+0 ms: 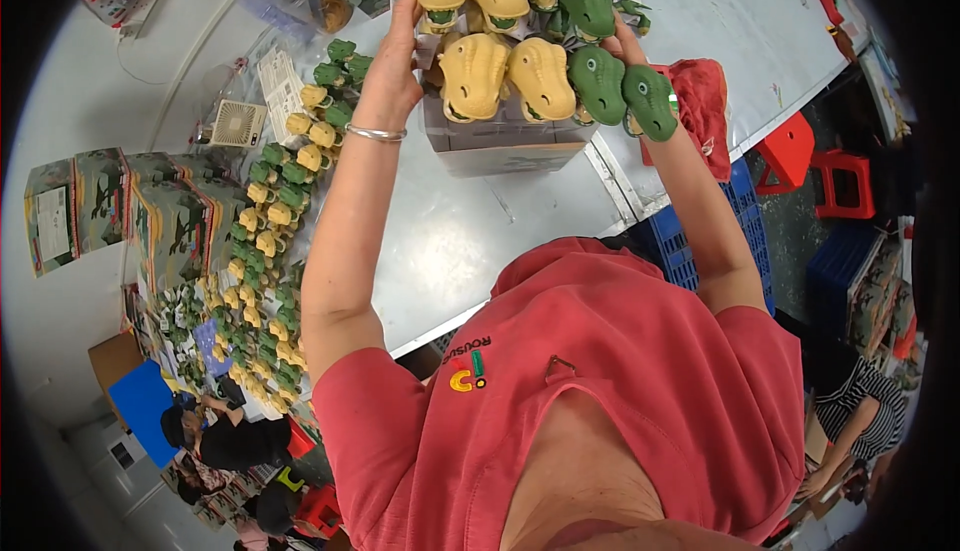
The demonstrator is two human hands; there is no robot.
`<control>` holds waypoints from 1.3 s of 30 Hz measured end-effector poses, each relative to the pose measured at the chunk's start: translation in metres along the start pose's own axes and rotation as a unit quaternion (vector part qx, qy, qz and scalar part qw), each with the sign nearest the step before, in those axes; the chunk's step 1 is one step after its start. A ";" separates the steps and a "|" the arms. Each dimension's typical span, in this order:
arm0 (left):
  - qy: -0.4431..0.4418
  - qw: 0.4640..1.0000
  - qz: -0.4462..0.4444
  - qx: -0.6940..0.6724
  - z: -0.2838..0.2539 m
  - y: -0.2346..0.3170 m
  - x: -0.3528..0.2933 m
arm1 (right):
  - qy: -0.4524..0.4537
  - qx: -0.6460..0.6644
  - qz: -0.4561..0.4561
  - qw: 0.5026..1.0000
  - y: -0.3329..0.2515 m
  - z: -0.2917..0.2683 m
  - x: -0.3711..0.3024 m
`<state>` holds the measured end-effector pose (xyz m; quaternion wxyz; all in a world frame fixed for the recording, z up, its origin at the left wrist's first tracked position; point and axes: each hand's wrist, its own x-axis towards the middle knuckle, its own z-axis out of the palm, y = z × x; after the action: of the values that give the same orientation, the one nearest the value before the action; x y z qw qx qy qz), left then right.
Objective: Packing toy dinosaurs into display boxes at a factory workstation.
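Several yellow toy dinosaurs (473,78) and green toy dinosaurs (598,84) stand packed together in two rows, heads up, yellow on the left and green on the right. Below them is an open cardboard box (510,159) with a grid of dividers; whether the toys rest in it or are held above it, I cannot tell. My left hand (397,66) grips the yellow end of the group from the side, fingers stretched up along it. At the green end my right hand (628,43) presses in from the other side, mostly hidden behind the green heads.
More yellow and green toys (265,241) line the table (440,251) on the left, near a small fan (238,123) and stacked camouflage-print cartons (180,216). Right of the box lie a red cloth (705,101), a blue crate (745,216) and red stools (843,183). Other people sit lower left and right.
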<state>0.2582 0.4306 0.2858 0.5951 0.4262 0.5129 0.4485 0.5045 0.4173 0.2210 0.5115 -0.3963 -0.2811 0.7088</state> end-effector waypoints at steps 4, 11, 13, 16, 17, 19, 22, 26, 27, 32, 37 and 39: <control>0.009 0.998 0.010 -0.055 0.014 0.000 -0.014 | -0.013 -0.007 0.006 1.000 0.003 -0.014 0.006; -0.045 0.997 0.014 -0.058 0.016 0.001 -0.013 | -0.028 0.011 0.005 1.000 0.003 -0.019 0.005; -0.030 0.996 0.002 -0.083 0.005 -0.009 -0.008 | -0.023 -0.013 -0.017 1.000 0.002 -0.001 -0.007; -0.022 0.992 -0.017 -0.123 -0.014 -0.027 -0.001 | -0.061 -0.006 0.040 0.997 -0.001 0.009 -0.009; -0.024 0.992 -0.017 -0.122 -0.015 -0.033 0.000 | -0.059 -0.005 0.039 0.997 0.005 0.002 -0.006; 0.017 0.986 -0.013 -0.165 -0.013 -0.035 -0.006 | -0.183 0.001 -0.015 0.983 0.015 -0.003 0.000; 0.057 0.985 0.002 -0.163 -0.010 -0.036 -0.020 | -0.165 -0.016 0.008 0.986 0.015 -0.002 0.003; 0.083 0.982 0.004 -0.167 -0.003 -0.034 -0.029 | -0.169 -0.031 -0.003 0.985 0.013 -0.003 0.006; 0.090 0.982 0.005 -0.169 0.000 -0.035 -0.033 | -0.168 -0.031 -0.003 0.985 0.014 -0.007 0.008; 0.084 0.975 -0.007 -0.206 0.006 -0.043 -0.045 | -0.199 -0.049 -0.007 0.979 0.016 -0.013 -0.002; 0.057 0.972 -0.080 -0.211 -0.020 -0.065 -0.046 | -0.197 -0.053 0.034 0.978 0.021 -0.005 -0.009; 0.005 0.958 -0.186 -0.220 -0.030 -0.074 -0.047 | -0.201 -0.046 0.045 0.977 0.024 -0.004 -0.011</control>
<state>0.2321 0.3692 0.2217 0.7447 0.1797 0.4743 0.4338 0.4981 0.3997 0.2025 0.3930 -0.2815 -0.3922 0.7826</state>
